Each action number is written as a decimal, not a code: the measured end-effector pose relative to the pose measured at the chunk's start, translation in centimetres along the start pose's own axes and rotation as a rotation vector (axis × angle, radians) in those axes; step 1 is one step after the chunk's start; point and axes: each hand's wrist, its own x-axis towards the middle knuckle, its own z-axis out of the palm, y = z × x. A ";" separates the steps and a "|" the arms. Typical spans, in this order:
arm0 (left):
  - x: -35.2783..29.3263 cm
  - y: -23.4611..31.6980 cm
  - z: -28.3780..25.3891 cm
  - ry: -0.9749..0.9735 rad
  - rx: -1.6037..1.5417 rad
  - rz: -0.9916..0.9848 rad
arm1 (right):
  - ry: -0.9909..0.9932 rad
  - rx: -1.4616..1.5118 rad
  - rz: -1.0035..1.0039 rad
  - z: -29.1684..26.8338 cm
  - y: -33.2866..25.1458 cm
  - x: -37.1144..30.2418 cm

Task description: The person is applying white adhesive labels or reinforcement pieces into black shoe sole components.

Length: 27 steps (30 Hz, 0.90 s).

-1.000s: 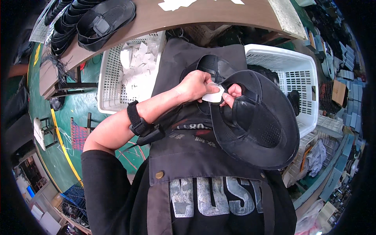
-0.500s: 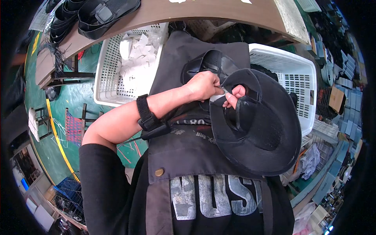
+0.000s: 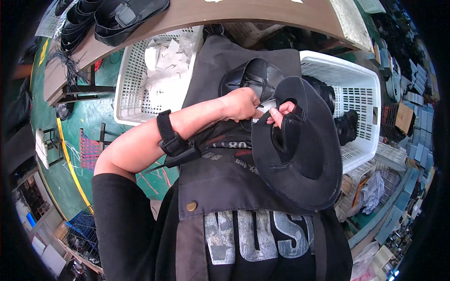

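Note:
A black shoe upper (image 3: 309, 154) with a broad flat rim is held over my lap, tilted. My right hand (image 3: 282, 114) reaches through its opening, with thumb and fingers closed on its near-left edge. Beside that edge my left hand (image 3: 240, 104) is closed in a pinch at a small white slip (image 3: 267, 107), which lies between the two hands. The exact contact of the left fingertips is partly hidden. A second black shoe upper (image 3: 259, 77) lies on the dark apron (image 3: 206, 75) just beyond my hands.
To the left, a white basket (image 3: 123, 96) holds white paper scraps. Another white basket (image 3: 370, 93) on the right holds black shoe pieces. The brown table (image 3: 262, 11) crosses the far side, with black strapped footwear (image 3: 126, 21) at its left. Stools stand on the green floor.
The shoe upper has turned and looks narrower, uncovering more of the right basket. My left hand has shifted slightly left, and more of the white slip shows between my hands.

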 end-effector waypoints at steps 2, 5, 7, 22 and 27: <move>-0.4 -0.1 0.6 0.106 0.157 0.032 | 0.014 -0.028 -0.026 0.6 -0.1 0.0; -0.4 0.0 2.1 0.192 0.210 0.008 | 0.024 -0.015 -0.033 0.6 1.1 0.1; -0.5 -0.1 2.9 0.213 0.208 0.001 | 0.024 -0.025 -0.022 0.4 2.4 0.2; -1.5 0.3 4.0 0.161 0.129 0.104 | -0.043 -0.038 0.001 -1.9 0.9 0.9; -0.3 -0.4 3.4 0.220 0.140 0.317 | -0.087 0.150 -0.104 -1.5 -0.7 0.9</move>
